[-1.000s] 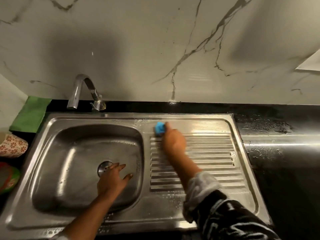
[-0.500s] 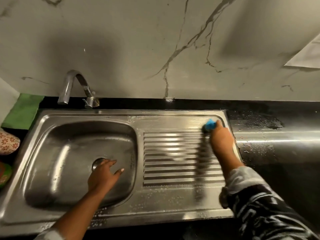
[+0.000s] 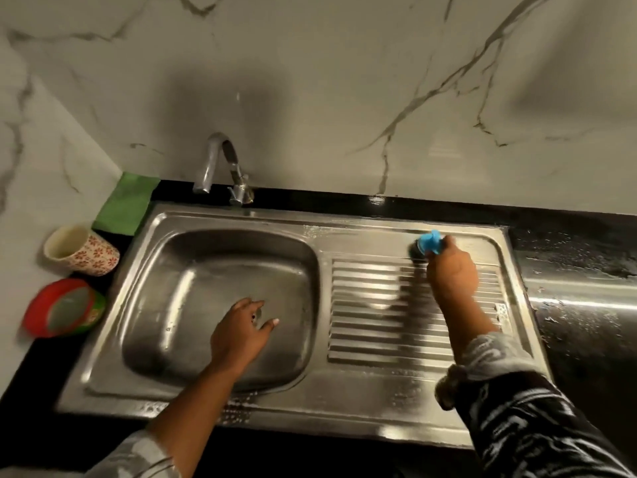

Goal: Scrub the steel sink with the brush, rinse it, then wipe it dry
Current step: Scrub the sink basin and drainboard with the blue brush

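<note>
Steel sink (image 3: pixel 193 381), right hand (image 3: pixel 451 274) gripping blue brush (image 3: pixel 427 244) on drainboard

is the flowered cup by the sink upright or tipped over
Tipped over: the flowered cup lies on its side, open mouth facing left.

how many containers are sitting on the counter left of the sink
2: a floral cup lying on its side by the green cloth, and a red tub nearer the person. Others may sit beyond the frame's left edge.

Right of the steel sink (image 3: pixel 193 222), the right sleeve (image 3: pixel 524 419) is dark with pale streaks, cuff pushed back; the left sleeve (image 3: pixel 138 457) is pale grey.
</note>
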